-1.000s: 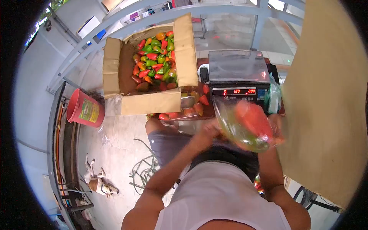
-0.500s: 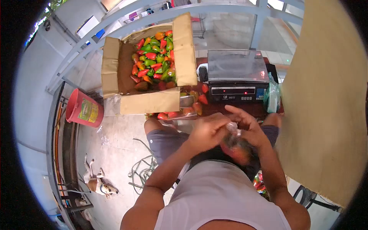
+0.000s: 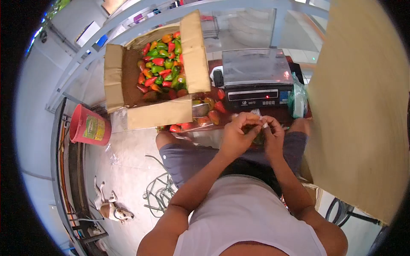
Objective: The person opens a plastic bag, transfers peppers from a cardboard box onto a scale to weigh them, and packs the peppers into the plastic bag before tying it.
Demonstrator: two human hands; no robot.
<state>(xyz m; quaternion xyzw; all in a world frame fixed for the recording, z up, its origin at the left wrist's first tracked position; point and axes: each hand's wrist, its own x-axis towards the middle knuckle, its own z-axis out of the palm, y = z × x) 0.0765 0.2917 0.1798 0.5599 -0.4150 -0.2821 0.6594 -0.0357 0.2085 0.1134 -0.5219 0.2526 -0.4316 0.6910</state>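
Clear plastic gathers between the two bare hands in the head view, where a small bag (image 3: 256, 112) is held in front of the digital scale (image 3: 257, 68), on the side nearer the person. The left hand (image 3: 238, 134) has its fingers curled in, thumb and fingertips pinching at the gathered plastic. The right hand (image 3: 273, 133) is close against it, thumb and forefinger pinched together at the same gather, by a small white bit. The bag's lower part is mostly hidden behind the hands; something greenish shows there, too covered to name.

Steel-topped, the scale has a dark front with a red light lit on its display. Against its right side sits a pale green plastic bag (image 3: 297, 101). Left of the scale stands an open cardboard box (image 3: 160, 116), its flaps spread, with red, green and orange peppers (image 3: 158, 69) inside. More peppers in clear plastic (image 3: 213, 116) lie between the box and the scale, toward the person's knees.

Farther left of the scale, beyond the box, a pink bucket (image 3: 79, 123) with a green and yellow label stands tilted in the view. Well below and left of the scale, a brown and white dog (image 3: 106, 209) lies on the pale floor, near a loose tangle of dark green strap (image 3: 159, 194). Right of the scale rises a large tan board (image 3: 363, 111).
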